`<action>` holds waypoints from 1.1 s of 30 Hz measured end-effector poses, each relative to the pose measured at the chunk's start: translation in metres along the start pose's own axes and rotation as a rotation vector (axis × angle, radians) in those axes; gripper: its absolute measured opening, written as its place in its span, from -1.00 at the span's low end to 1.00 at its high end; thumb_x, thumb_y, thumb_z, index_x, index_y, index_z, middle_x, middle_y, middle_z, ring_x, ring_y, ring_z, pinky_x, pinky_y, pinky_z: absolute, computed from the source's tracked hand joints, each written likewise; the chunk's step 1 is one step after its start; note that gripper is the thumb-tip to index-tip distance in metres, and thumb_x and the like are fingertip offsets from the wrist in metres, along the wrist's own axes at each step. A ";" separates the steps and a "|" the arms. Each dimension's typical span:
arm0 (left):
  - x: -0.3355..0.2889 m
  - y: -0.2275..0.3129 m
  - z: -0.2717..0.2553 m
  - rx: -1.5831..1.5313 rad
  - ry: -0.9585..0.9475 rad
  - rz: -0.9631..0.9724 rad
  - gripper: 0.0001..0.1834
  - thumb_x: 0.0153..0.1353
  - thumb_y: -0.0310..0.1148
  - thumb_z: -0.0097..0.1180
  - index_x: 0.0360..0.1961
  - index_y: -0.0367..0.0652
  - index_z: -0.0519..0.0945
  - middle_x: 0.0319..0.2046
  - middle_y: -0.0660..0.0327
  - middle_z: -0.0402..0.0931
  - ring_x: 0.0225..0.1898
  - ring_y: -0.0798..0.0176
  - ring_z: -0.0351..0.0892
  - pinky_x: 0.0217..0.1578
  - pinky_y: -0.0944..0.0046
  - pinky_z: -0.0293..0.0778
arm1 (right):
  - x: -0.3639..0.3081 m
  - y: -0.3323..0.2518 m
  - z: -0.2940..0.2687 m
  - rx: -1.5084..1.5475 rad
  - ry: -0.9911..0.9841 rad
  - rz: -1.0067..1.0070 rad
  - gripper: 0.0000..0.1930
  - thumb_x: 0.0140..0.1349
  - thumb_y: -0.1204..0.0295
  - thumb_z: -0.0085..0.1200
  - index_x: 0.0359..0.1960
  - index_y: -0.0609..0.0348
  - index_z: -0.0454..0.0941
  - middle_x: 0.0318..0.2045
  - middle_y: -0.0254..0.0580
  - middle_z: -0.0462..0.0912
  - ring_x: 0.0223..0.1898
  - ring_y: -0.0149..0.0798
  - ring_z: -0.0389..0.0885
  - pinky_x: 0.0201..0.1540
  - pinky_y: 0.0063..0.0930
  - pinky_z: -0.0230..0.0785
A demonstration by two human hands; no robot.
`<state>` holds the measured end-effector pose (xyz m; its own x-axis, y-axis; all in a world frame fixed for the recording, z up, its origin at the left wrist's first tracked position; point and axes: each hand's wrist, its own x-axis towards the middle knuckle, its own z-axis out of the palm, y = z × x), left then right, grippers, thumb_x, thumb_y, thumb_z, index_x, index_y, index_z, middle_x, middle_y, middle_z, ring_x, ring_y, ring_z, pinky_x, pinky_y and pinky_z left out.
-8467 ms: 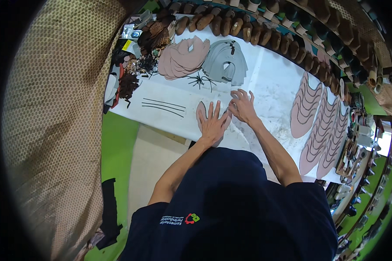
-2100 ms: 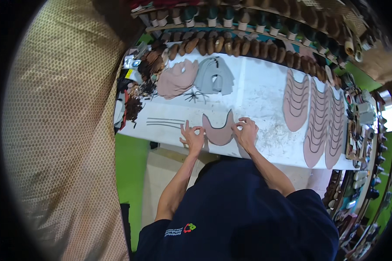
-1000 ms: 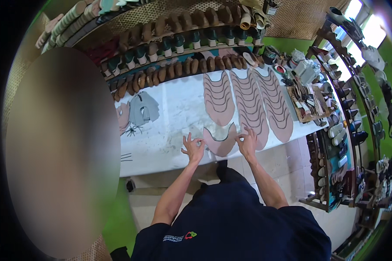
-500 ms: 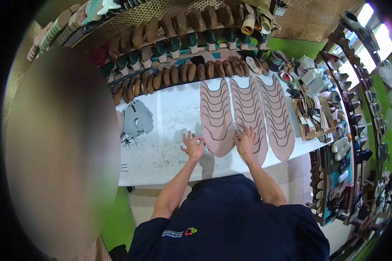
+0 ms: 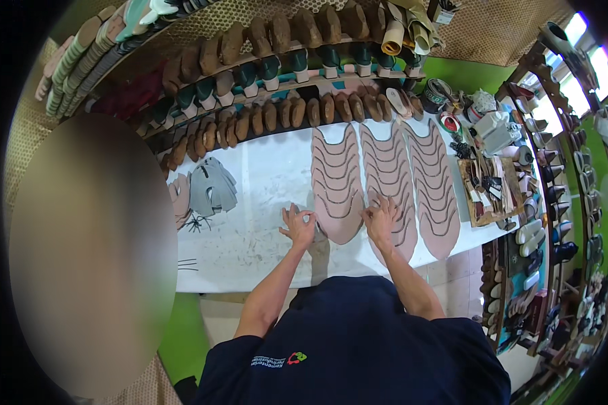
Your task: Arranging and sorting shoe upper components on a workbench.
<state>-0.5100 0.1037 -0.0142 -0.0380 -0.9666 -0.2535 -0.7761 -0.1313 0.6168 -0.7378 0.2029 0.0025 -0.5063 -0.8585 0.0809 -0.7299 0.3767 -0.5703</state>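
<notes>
Overlapping pink shoe-upper pieces, each with a dark curved edge, lie in three columns on the white table. My left hand (image 5: 298,226) pinches thumb against forefinger at the left edge of the lowest upper piece (image 5: 339,225) in the left column, its other fingers spread. On that piece's opposite edge, my right hand (image 5: 381,220) pinches too, partly covering the middle column (image 5: 386,162). The piece lies flat or nearly so, its rounded end toward me. The right column (image 5: 434,182) stands apart from both hands.
Grey cut pieces (image 5: 213,187) and black strips (image 5: 194,223) lie on the left. A wooden board (image 5: 476,210) carries tools on the right. Brown shoe lasts (image 5: 285,113) line the back; shoe racks (image 5: 544,175) stand on the right. A blurred oval covers the left side.
The view has shifted slightly, showing more of the table's left side and pink pieces there. Both hands keep nearly the same pinch and place at the lowest piece.
</notes>
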 end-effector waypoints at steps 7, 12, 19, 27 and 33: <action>0.007 0.001 0.003 0.002 -0.006 -0.022 -0.83 0.22 -0.06 0.35 -0.21 0.24 0.83 0.61 0.05 0.14 0.68 -0.20 -0.27 0.34 -0.85 -0.32 | 0.005 -0.002 0.000 -0.014 -0.001 0.030 -0.79 0.19 0.19 0.42 -0.30 0.02 0.87 0.41 -0.03 0.47 0.54 0.24 0.13 0.54 0.41 -0.29; 0.009 -0.001 0.008 0.015 -0.003 -0.032 -0.83 0.21 -0.09 0.37 -0.23 0.20 0.83 0.62 0.04 0.12 0.68 -0.20 -0.28 0.34 -0.84 -0.34 | 0.006 -0.005 -0.004 -0.042 -0.032 0.047 -0.79 0.18 0.19 0.43 -0.32 0.03 0.87 0.42 -0.05 0.47 0.55 0.21 0.14 0.54 0.42 -0.31; 0.012 -0.001 0.011 0.026 0.037 -0.008 -0.85 0.20 -0.11 0.37 -0.26 0.18 0.84 0.62 0.03 0.12 0.68 -0.20 -0.27 0.33 -0.85 -0.36 | 0.006 -0.010 -0.003 -0.079 -0.023 0.052 -0.80 0.17 0.20 0.42 -0.34 0.03 0.86 0.41 -0.08 0.48 0.55 0.18 0.15 0.55 0.43 -0.32; 0.011 -0.005 0.014 0.058 0.048 0.009 -0.85 0.18 -0.12 0.37 -0.27 0.18 0.84 0.62 0.06 0.13 0.68 -0.20 -0.26 0.33 -0.87 -0.34 | 0.008 0.001 0.008 -0.070 0.050 0.020 -0.80 0.16 0.17 0.44 -0.41 -0.01 0.82 0.39 -0.18 0.48 0.55 0.11 0.14 0.56 0.46 -0.39; 0.009 -0.006 0.015 0.042 0.053 0.009 -0.85 0.18 -0.12 0.37 -0.26 0.18 0.83 0.61 0.05 0.13 0.68 -0.21 -0.26 0.33 -0.87 -0.34 | 0.005 -0.007 -0.001 -0.110 0.026 0.020 -0.80 0.15 0.17 0.45 -0.39 -0.01 0.82 0.38 -0.19 0.49 0.55 0.11 0.15 0.55 0.48 -0.37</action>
<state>-0.5146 0.0989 -0.0316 -0.0124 -0.9782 -0.2075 -0.8016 -0.1143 0.5869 -0.7358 0.1968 0.0076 -0.5317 -0.8419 0.0924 -0.7650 0.4307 -0.4789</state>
